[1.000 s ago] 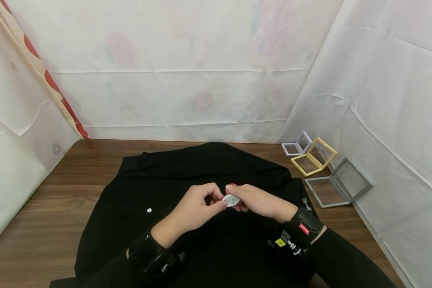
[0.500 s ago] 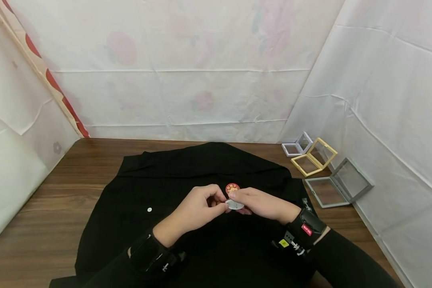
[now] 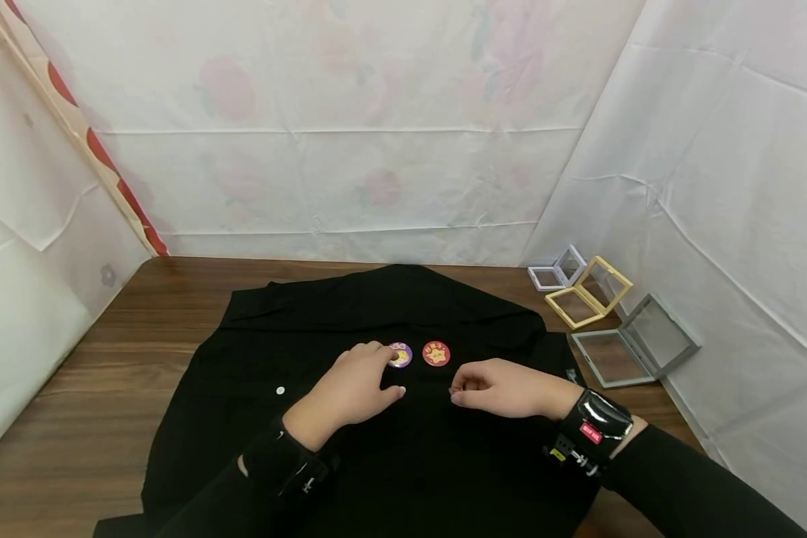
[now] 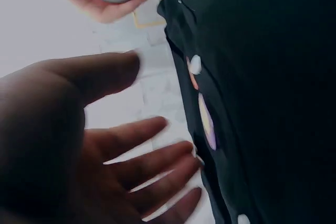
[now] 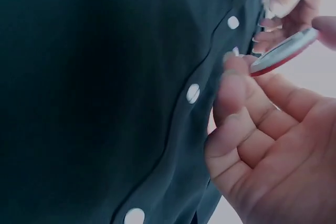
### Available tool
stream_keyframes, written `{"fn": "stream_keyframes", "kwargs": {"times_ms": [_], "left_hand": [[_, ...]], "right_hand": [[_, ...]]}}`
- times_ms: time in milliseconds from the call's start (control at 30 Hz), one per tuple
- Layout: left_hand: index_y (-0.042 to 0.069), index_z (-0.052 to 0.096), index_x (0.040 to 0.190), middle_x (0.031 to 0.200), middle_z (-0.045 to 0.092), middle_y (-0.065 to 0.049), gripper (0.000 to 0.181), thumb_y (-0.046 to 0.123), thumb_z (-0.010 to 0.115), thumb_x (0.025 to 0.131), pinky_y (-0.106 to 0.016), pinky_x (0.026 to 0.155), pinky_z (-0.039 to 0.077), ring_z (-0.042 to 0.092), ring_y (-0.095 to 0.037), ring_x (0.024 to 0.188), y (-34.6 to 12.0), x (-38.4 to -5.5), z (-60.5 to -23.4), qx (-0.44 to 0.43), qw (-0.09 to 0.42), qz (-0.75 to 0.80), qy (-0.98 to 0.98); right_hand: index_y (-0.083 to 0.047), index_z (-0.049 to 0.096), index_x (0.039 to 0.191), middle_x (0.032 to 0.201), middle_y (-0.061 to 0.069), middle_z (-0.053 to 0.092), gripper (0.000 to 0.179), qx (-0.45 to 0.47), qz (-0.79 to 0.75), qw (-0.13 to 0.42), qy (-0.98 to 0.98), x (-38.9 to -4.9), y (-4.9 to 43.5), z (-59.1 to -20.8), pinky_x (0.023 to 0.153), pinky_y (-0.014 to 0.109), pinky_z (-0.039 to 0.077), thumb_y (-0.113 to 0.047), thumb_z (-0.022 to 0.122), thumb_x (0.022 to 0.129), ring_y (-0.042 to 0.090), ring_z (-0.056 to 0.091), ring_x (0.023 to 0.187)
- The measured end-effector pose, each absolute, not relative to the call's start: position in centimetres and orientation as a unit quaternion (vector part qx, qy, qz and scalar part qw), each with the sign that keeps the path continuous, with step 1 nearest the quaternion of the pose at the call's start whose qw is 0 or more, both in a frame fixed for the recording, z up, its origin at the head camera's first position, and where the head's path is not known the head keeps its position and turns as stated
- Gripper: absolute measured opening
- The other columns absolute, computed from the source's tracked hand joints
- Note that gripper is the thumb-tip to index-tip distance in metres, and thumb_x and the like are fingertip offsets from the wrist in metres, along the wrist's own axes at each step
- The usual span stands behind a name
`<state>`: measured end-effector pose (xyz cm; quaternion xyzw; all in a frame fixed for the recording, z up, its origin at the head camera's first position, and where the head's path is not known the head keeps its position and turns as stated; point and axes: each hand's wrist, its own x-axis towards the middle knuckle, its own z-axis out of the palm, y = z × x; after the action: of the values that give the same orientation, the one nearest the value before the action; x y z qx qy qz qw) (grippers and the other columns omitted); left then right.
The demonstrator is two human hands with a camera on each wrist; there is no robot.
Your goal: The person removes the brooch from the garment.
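Observation:
My right hand pinches a round pin badge between thumb and fingers, its rim red and its grey back showing in the left wrist view. My left hand has its fingers extended, fingertips right at a purple-rimmed badge on a black shirt. Beside that one, a red badge with a yellow star figure lies face up on the cloth. White buttons run along the shirt, one of them a large white button near my right hand.
Three open frame boxes stand at the table's right: a small pale lilac one, a yellow one and a larger grey one. White curtains close in the back and sides of the wooden table.
My hands have parted; the left has let go of the badge, moved a little left and straightened its fingers. The right has carried the badge rightward, uncovering the red badge; the purple-rimmed one now shows.

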<state>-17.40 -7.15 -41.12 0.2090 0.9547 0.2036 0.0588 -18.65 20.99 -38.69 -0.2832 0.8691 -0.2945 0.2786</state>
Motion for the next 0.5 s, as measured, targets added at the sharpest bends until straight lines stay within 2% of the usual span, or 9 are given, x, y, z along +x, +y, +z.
{"fn": "stream_keyframes", "kwargs": {"times_ms": [100, 200, 500], "left_hand": [[0.004, 0.054, 0.148, 0.152, 0.048, -0.019, 0.075, 0.045, 0.079, 0.090, -0.056, 0.115, 0.033, 0.043, -0.038, 0.141, -7.4, -17.5, -41.7, 0.190, 0.098, 0.145, 0.966], [0.003, 0.050, 0.151, 0.161, 0.038, -0.021, 0.084, 0.047, 0.081, 0.087, -0.057, 0.119, 0.026, 0.032, -0.041, 0.148, -7.6, -17.4, -42.2, 0.176, 0.124, 0.124, 0.969], [0.000, 0.048, 0.152, 0.164, 0.031, -0.022, 0.089, 0.048, 0.083, 0.085, -0.057, 0.120, 0.024, 0.028, -0.042, 0.151, -7.7, -17.3, -42.0, 0.160, 0.145, 0.121, 0.969]], "right_hand": [[-0.021, 0.069, 0.115, 0.085, -0.006, 0.066, 0.024, -0.293, -0.263, 0.259, 0.882, -18.7, 21.8, -38.9, 0.068, 0.033, 0.051, -0.039, 0.060, 0.104, 0.012, 0.060, 0.072], [-0.020, 0.069, 0.117, 0.087, -0.009, 0.064, 0.023, -0.299, -0.238, 0.237, 0.893, -18.7, 22.4, -38.9, 0.068, 0.033, 0.051, -0.036, 0.063, 0.103, 0.011, 0.060, 0.071], [-0.014, 0.068, 0.123, 0.092, -0.009, 0.063, 0.026, -0.299, -0.207, 0.211, 0.907, -18.6, 24.0, -38.4, 0.068, 0.032, 0.051, -0.025, 0.067, 0.099, 0.010, 0.059, 0.070]]}}
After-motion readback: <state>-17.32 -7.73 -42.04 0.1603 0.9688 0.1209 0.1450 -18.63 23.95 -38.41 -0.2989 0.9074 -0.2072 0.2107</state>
